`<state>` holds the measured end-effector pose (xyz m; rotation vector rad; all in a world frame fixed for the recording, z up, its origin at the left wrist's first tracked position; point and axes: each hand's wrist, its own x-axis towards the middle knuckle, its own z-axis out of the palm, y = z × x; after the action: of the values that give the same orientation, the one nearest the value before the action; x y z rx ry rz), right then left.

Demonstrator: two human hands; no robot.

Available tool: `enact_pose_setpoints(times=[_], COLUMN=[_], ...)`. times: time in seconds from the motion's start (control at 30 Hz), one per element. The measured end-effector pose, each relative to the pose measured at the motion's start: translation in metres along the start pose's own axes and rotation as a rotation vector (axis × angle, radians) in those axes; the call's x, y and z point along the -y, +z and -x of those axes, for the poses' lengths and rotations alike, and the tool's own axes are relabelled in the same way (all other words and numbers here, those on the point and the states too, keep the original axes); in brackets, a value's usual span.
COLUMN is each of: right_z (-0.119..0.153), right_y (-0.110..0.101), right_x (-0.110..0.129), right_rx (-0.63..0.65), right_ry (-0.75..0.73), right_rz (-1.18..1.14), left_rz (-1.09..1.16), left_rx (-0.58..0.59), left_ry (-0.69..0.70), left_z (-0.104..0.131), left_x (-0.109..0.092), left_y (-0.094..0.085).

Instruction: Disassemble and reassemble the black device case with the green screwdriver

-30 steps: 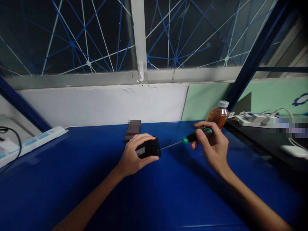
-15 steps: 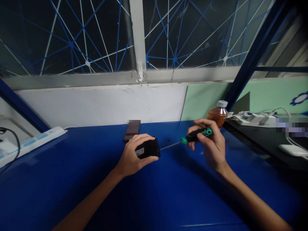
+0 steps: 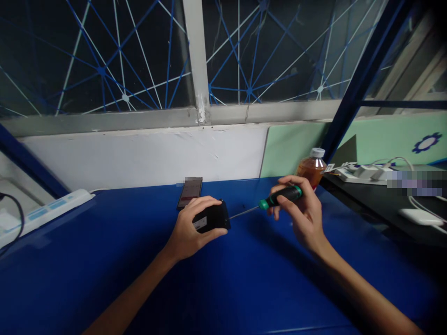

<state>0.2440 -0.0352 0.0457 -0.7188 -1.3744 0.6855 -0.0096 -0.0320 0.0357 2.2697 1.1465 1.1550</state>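
Note:
My left hand [image 3: 190, 228] is closed around a black box-shaped device [image 3: 214, 217] with a pale label on its side, thumb along the near edge and fingers over the far edge. In my right hand [image 3: 305, 209] is a screwdriver [image 3: 284, 196] with a black and green handle, held between thumb and fingers. Its thin shaft slants down to the left, and the tip meets the right end face of the device. Whether the tip sits in a screw is too small to tell.
A phone [image 3: 190, 191] lies behind my left hand on the blue table [image 3: 223, 288]. Beyond my right hand stands a bottle of amber drink [image 3: 310, 166]. A white power strip [image 3: 49, 215] is at the left; another strip with plugs [image 3: 363, 174] and cables sits on a black surface at the right.
The view has shifted slightly. My left hand keeps its hold on the device, and the screwdriver tip stays at its end face; my right hand's grip looks nearly the same.

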Motion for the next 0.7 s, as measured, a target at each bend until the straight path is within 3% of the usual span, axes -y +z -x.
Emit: enact_pose_setpoints(times=[0.13, 0.33, 0.53, 0.7], right_z=[0.0002, -0.0005, 0.0022, 0.0008], right_y=[0.0028, 0.0031, 0.0047, 0.0054], right_x=[0.0023, 0.0035, 0.0022, 0.0008], right_rx=[-0.123, 0.018, -0.141, -0.042], right_ry=[-0.004, -0.004, -0.021, -0.032], right_rz=[0.155, 0.001, 0.152, -0.009], left_rz=[0.005, 0.013, 0.020, 0.019], left_rx=[0.013, 0.012, 0.013, -0.006], left_ry=[-0.003, 0.012, 0.009, 0.021], left_z=[0.0002, 0.0004, 0.0005, -0.0002], left_x=[-0.0004, -0.0009, -0.0006, -0.0001], left_y=[0.0011, 0.0023, 0.0024, 0.0030])
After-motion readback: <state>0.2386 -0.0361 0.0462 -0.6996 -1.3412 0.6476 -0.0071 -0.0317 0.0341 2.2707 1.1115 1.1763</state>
